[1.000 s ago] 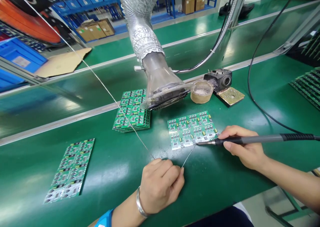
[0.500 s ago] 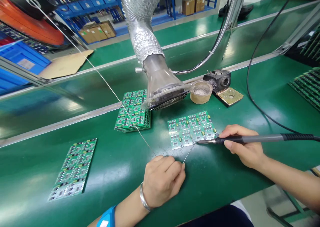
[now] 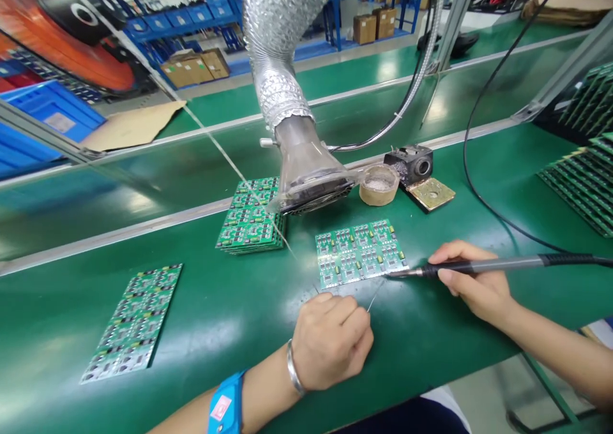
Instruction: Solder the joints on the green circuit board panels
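My right hand [image 3: 472,284] is closed around a soldering iron [image 3: 507,265], whose tip touches or hovers just over the lower right edge of a green circuit board panel [image 3: 361,255]. Below that panel, my left hand [image 3: 332,341] is closed on solder wire [image 3: 230,159]. A short end of the wire pokes out of the fist toward the iron's tip, while the long strand runs up to the upper left. The left wrist wears a metal bangle and a blue strap [image 3: 225,405].
Behind the panel hang a fume extractor nozzle [image 3: 313,172] and its foil duct. A stack of boards [image 3: 249,220] stands beneath it, and another panel [image 3: 134,322] lies left. A round tub [image 3: 379,186] and iron stand [image 3: 416,166] sit behind. Racked boards [image 3: 579,179] are far right.
The iron's tip has moved right along the panel's lower edge. My left hand has shifted right with the solder wire, whose long strand now looks blurred. The view has shifted slightly.
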Available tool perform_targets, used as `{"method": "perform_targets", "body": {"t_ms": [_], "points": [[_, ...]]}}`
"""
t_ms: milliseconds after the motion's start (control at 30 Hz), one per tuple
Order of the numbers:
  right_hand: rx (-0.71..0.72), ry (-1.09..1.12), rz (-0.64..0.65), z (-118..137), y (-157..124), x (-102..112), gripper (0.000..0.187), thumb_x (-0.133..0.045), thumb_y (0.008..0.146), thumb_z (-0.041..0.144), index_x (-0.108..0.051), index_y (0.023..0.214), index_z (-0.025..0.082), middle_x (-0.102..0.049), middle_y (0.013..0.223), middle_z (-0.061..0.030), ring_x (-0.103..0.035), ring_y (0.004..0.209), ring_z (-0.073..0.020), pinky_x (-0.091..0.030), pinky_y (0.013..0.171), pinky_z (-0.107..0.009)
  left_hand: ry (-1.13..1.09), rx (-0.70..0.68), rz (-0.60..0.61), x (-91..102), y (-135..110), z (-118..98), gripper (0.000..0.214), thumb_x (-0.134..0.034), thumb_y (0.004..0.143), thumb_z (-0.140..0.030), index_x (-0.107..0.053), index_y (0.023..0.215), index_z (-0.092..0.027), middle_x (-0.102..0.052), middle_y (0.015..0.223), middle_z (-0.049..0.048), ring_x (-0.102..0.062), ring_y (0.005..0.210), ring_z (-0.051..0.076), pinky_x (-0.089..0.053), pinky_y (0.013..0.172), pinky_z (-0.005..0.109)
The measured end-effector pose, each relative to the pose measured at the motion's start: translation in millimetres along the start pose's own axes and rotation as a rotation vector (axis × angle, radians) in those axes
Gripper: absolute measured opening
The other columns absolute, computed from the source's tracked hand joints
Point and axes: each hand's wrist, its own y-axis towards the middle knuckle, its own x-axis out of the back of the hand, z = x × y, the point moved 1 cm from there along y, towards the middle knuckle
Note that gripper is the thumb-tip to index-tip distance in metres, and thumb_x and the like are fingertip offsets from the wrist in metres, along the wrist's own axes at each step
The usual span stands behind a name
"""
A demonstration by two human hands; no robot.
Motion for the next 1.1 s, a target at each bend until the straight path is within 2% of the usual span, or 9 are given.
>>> {"method": "perform_targets", "body": {"t_ms": [100,533,800,1100], "points": [[0.045,-0.062,0.007,4.9,2.1,-2.8,0.006,-0.063,0.076,0.018,-0.065,0.082,0.019,-0.060,0.065,0.0006,-0.046,0.040,-0.0069,-0.035,0.038,-0.021,0.021,0.001,0.000,-0.3,-2.3,2.1,0.029,-0.058,0.075,-0.011,-0.041,0.052,-0.018,-0.036,0.050,-0.0033,-0.026,0.050,0.011,-0.023,0.049,0.030],[0.057,-0.159,0.040,9.5,2.1,-1.9,0.008,-0.062,0.077,0.016,-0.064,0.083,0.020,-0.061,0.066,0.0010,-0.047,0.040,-0.0069,-0.037,0.039,-0.021,0.048,-0.029,0.006,-8.4,0.7,4.9,0.028,-0.058,0.076,-0.012,-0.042,0.054,-0.018,-0.037,0.051,-0.0033,-0.027,0.050,0.011,-0.024,0.049,0.029],[0.049,-0.045,-0.028,3.8,-0.1,-1.1,0.007,-0.061,0.077,0.018,-0.064,0.083,0.019,-0.058,0.063,0.0012,-0.045,0.041,-0.0072,-0.034,0.040,-0.022,0.040,-0.029,0.008,-10.2,3.6,2.4,0.029,-0.058,0.076,-0.013,-0.042,0.053,-0.018,-0.037,0.051,-0.0034,-0.027,0.050,0.011,-0.023,0.049,0.030],[0.029,-0.127,-0.012,9.7,2.5,-2.5,0.006,-0.063,0.075,0.020,-0.065,0.080,0.019,-0.061,0.066,-0.0004,-0.047,0.043,-0.0085,-0.037,0.042,-0.023,0.077,-0.040,0.026,-17.0,5.1,4.4,0.028,-0.055,0.080,-0.015,-0.044,0.054,-0.018,-0.038,0.052,-0.0033,-0.030,0.050,0.011,-0.025,0.050,0.030]]}}
